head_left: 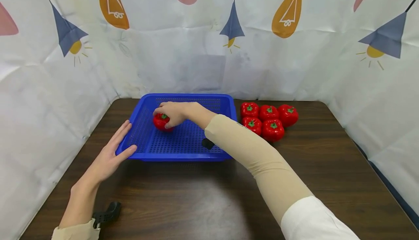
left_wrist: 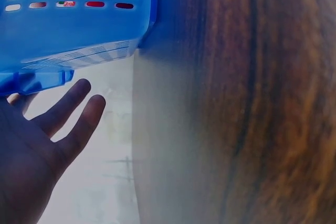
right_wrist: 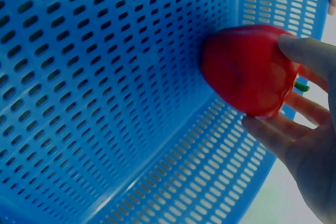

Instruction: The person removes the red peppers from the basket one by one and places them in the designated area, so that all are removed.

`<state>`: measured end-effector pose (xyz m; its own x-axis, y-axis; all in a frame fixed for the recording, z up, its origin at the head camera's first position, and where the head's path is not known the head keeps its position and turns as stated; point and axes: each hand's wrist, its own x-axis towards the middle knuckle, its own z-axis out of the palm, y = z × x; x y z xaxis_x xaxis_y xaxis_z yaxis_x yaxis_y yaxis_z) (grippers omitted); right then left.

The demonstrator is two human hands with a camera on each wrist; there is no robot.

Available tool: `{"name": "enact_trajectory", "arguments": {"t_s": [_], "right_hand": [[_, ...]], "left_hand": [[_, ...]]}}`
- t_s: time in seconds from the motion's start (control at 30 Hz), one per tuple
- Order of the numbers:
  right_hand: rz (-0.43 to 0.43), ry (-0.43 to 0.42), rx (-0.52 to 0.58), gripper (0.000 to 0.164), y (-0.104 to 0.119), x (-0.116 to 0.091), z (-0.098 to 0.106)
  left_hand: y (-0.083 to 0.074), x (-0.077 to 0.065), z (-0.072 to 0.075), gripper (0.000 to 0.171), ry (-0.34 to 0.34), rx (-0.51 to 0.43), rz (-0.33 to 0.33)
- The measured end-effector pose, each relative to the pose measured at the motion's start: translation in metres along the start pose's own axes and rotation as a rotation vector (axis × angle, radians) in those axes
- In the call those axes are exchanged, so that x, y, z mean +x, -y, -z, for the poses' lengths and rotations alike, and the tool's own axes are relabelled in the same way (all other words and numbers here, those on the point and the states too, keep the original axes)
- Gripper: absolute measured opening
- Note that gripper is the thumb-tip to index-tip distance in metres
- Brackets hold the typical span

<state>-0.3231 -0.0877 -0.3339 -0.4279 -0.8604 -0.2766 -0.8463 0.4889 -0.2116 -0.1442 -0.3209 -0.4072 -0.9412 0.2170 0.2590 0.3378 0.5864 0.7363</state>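
My right hand (head_left: pixel 174 113) grips a red bell pepper (head_left: pixel 160 122) inside the blue plastic basket (head_left: pixel 186 157), toward its left side. In the right wrist view, thumb and fingers hold the bell pepper (right_wrist: pixel 244 72) around its stem end, close to the perforated floor; whether it touches the floor is hard to tell. At the basket's left front corner, my left hand (head_left: pixel 106 160) lies along the rim with fingers extended and thumb over the edge. The left wrist view shows that hand's spread fingers (left_wrist: pixel 86 119) beside the rim.
Several red bell peppers (head_left: pixel 268 112) stand grouped on the dark wooden table (head_left: pixel 196 196), right of the basket; my right forearm passes in front of them. A white patterned curtain (head_left: pixel 183 62) hangs behind the table and along both sides.
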Motion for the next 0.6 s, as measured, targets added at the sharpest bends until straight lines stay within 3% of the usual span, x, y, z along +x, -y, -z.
{"name": "enact_trajectory", "arguments": {"t_s": [0.23, 0.6], "right_hand": [[0.028, -0.004, 0.045, 0.064, -0.005, -0.009, -0.004], [0.053, 0.062, -0.007, 0.062, -0.006, -0.028, 0.0]], "left_hand": [[0.002, -0.003, -0.002, 0.074, -0.007, 0.0, 0.01], [-0.001, -0.001, -0.001, 0.074, -0.006, 0.009, 0.0]]}}
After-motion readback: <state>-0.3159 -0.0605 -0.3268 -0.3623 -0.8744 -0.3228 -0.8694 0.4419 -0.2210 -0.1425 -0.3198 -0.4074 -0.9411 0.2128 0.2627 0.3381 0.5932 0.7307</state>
